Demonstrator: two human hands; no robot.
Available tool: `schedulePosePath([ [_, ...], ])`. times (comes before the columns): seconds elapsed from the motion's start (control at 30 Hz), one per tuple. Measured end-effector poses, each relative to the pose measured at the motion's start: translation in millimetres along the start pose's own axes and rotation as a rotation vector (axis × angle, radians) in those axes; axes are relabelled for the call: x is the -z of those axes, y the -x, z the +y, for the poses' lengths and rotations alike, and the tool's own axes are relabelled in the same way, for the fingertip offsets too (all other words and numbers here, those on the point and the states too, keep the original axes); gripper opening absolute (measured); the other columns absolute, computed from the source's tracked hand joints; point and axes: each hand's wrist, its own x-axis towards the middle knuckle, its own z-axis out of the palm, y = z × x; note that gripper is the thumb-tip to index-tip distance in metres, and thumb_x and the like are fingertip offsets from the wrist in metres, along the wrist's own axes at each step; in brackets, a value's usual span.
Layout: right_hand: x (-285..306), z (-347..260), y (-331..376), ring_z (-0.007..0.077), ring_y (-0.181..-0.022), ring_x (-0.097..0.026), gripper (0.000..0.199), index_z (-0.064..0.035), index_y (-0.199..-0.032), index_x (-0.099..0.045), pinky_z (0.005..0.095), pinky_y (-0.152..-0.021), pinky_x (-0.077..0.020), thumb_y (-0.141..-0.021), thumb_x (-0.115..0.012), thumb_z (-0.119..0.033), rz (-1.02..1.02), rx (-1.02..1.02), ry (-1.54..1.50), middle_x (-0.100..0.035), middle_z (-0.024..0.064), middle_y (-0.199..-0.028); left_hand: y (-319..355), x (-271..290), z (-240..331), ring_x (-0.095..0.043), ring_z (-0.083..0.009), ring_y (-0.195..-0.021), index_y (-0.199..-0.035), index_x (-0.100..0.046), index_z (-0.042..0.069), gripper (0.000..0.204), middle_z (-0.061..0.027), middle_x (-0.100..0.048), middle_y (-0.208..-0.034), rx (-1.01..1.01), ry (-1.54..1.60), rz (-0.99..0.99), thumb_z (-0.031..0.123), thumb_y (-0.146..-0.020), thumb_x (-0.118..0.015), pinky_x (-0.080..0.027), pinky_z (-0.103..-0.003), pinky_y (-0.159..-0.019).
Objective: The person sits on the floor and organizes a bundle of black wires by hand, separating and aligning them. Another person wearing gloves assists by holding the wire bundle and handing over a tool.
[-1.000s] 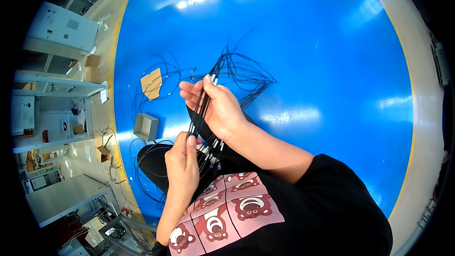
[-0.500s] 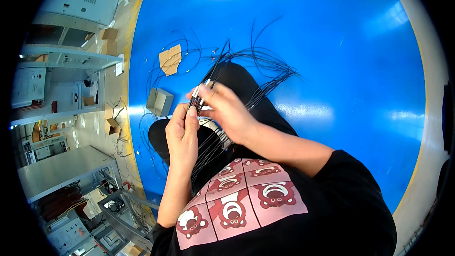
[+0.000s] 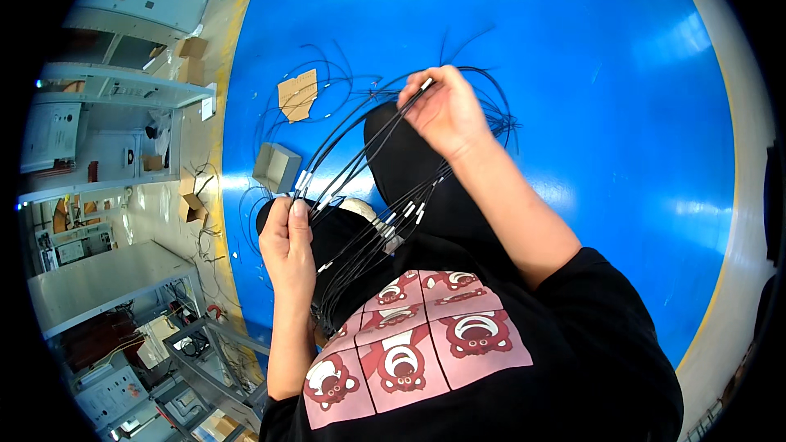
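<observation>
A bundle of thin black cables [image 3: 350,154] with white marker sleeves stretches between my two hands above my lap. My left hand [image 3: 286,237] is closed on the bundle, thumb on top, just below a cluster of white sleeves [image 3: 303,182]. Up and to the right, over my knee, my right hand [image 3: 446,115] curls its fingers around the far part of the cables. One white sleeve [image 3: 426,83] shows at its fingertips. More black cables [image 3: 377,250] with white sleeves lie across my lap, and their far ends trail over my right thigh.
On the blue floor [image 3: 589,139] lie a torn cardboard piece [image 3: 297,96], an open grey box [image 3: 277,167] and loose black cable loops [image 3: 327,61]. Along the left stand metal cabinets [image 3: 115,286], with small cardboard boxes [image 3: 192,205] beside a yellow floor line.
My right hand has moved away from my left, up and to the right along the cables, spreading them out. My left hand has shifted slightly left and down, still gripping the bundle.
</observation>
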Motion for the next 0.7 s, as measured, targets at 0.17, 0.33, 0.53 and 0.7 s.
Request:
schedulePosePath([
  [0.17,43.4,-73.3,-56.9,0.0226,-0.072,-0.06,0.021,0.0034,-0.096,-0.059,0.0388,-0.074,-0.0524,-0.087,-0.062,-0.016,0.065,0.253,0.062,-0.065,0.0158,-0.094,0.7,28.9,-20.3,-0.032,-0.0022,-0.056,-0.08,-0.053,0.006,0.027,0.0068,-0.039,-0.064,0.021,0.087,0.091,0.025,-0.1,-0.051,-0.025,-0.02,-0.049],
  [0.33,57.6,-100.3,-60.6,0.0276,-0.103,-0.059,0.065,0.0109,-0.12,-0.046,0.0414,-0.095,-0.0475,-0.09,-0.061,-0.045,0.214,0.318,0.053,-0.056,0.0248,-0.122,-1.3,36.1,-22.3,-0.036,-0.0018,-0.058,-0.084,-0.054,0.006,0.023,0.0066,-0.042,-0.068,0.075,0.172,0.145,0.023,-0.1,-0.05,-0.027,-0.02,-0.05],
  [0.53,38.8,32.0,19.8,0.0205,-0.098,-0.063,0.03,0.001,-0.11,-0.06,0.0332,-0.087,-0.0518,-0.094,-0.06,-0.024,0.009,-0.131,0.424,-0.066,0.0122,-0.106,-9.0,13.8,-15.9,-0.036,-0.0031,-0.058,-0.086,-0.053,0.004,0.023,0.0046,-0.042,-0.068,0.068,0.267,0.098,0.022,-0.1,-0.049,-0.03,-0.02,-0.05],
  [0.7,-28.0,100.4,77.0,0.0109,-0.087,-0.06,0.029,-0.001,-0.117,-0.059,0.0259,-0.078,-0.05,-0.095,-0.059,-0.02,-0.291,-0.387,0.607,-0.063,0.0059,-0.105,-4.1,1.5,-11.6,-0.041,-0.0042,-0.058,-0.09,-0.055,0.002,0.02,0.002,-0.048,-0.067,0.034,0.108,0.095,0.017,-0.1,-0.048,-0.034,-0.022,-0.052],
])
